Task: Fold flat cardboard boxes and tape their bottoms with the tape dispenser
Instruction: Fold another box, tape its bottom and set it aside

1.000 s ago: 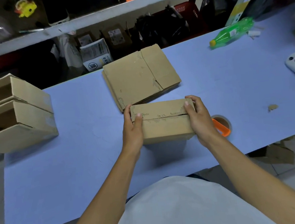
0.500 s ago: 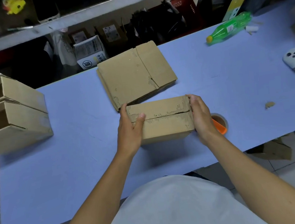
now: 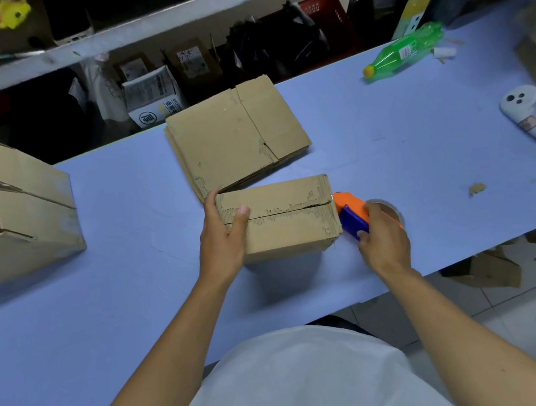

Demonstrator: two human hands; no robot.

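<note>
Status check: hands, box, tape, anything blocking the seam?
Left hand grips the folded box, thumb on top. Right hand grips the tape dispenser at the box's right end. Seam untaped, nothing on it.

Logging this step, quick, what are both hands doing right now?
Left hand: grips the folded box at its left end, thumb on top.
Right hand: grips the tape dispenser.

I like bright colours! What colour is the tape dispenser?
Orange and blue, seen in the head view: tape dispenser.

matt cardboard box [image 3: 282, 221], frayed edges
</note>
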